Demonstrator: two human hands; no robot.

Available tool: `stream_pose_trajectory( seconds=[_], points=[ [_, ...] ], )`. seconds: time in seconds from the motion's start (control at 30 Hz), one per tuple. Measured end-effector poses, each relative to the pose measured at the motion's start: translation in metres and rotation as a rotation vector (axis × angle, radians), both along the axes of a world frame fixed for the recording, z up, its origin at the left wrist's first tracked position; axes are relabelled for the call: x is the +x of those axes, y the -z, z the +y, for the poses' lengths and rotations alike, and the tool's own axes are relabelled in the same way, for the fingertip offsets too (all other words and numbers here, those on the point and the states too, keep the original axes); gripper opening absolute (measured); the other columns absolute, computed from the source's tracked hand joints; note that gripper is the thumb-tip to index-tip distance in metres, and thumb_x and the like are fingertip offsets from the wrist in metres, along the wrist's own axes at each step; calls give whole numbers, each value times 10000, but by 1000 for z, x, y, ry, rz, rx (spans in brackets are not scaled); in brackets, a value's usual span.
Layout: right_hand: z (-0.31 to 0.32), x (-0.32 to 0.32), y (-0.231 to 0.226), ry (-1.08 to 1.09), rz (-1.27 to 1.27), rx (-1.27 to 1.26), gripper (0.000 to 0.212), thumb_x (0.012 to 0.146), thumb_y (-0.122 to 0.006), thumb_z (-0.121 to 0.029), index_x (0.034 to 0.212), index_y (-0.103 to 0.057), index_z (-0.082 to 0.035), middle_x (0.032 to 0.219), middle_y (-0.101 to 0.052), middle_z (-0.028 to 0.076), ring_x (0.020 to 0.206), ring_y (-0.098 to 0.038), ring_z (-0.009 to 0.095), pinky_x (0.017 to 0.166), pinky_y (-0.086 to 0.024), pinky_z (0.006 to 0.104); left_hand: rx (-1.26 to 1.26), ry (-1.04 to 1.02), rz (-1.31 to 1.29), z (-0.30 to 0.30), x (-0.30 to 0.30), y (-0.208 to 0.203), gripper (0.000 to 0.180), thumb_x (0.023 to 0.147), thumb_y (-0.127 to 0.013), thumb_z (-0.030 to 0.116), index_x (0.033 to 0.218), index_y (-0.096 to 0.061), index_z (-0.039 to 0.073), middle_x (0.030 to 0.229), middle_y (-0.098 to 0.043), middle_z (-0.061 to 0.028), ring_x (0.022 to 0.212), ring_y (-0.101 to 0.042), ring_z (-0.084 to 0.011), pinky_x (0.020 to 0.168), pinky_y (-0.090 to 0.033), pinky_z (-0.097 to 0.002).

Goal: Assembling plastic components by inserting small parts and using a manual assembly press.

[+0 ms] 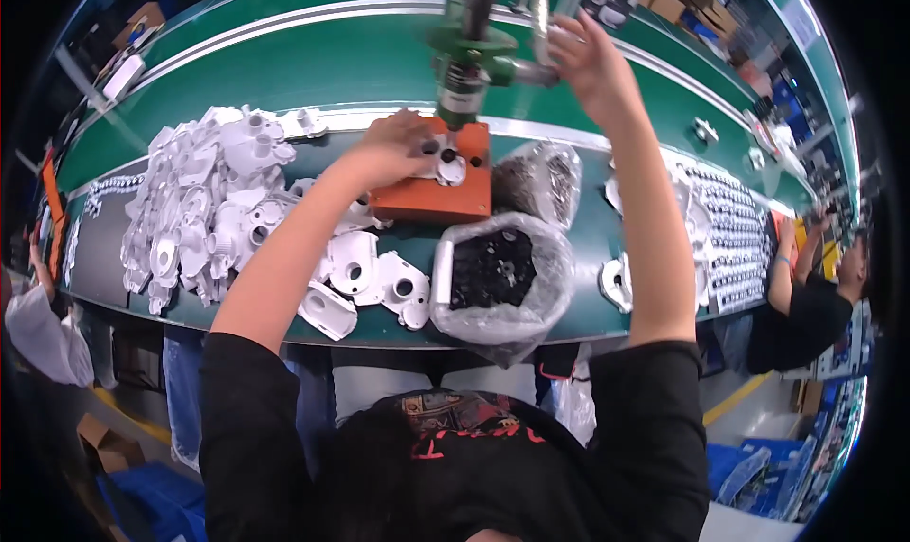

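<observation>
On the green workbench [592,277], an orange rectangular block [431,204] carries 1 white plastic part [452,171] by the left hand [384,153]; past the block, the right hand [597,76] meets a silver metal lever [541,19]; I cannot tell either grip.

Bright, even, cool-toned view, with soft shadows cast among the white parts [227,153] and highlights caught on the clear plastic bag [556,281]; the green press head [463,85] is smeared by blur (the parts being rendered more crisply), the bench [590,296] bowed by fisheye distortion, the corners blackened.
</observation>
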State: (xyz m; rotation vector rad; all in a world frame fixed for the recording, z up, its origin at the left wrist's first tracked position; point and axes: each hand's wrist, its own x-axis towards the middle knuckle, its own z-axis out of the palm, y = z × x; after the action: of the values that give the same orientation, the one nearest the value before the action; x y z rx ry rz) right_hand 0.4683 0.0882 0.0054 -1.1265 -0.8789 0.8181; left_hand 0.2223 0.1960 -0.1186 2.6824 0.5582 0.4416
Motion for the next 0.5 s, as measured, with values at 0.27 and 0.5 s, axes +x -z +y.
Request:
stream_pose_trajectory(
  seconds=[0.27, 0.5],
  points=[
    [-173, 109, 157, 424, -1580, -675, 518, 744, -563, -72, 1254, -522, -150, 1317, -453, 249, 997, -581, 397, 851, -470, 452, -69, -237, 417, -9, 10, -75, 545, 719, -646, 546, 951, -610, 55, 940, -620, -137, 878, -611, -297, 774, -479, -383],
    [-147, 108, 169, 513, -1762, -1020, 572, 740, -574, -57, 1288, -478, -189, 1329, -423, 198, 1096, -528, 331, 838, -464, 421, -398, -533, -338, 105, 11, -4, 569, 789, -646, 433, 1169, -536, 23, 1050, -597, -284, 1081, -548, -398, 892, -457, -406]
  ],
)
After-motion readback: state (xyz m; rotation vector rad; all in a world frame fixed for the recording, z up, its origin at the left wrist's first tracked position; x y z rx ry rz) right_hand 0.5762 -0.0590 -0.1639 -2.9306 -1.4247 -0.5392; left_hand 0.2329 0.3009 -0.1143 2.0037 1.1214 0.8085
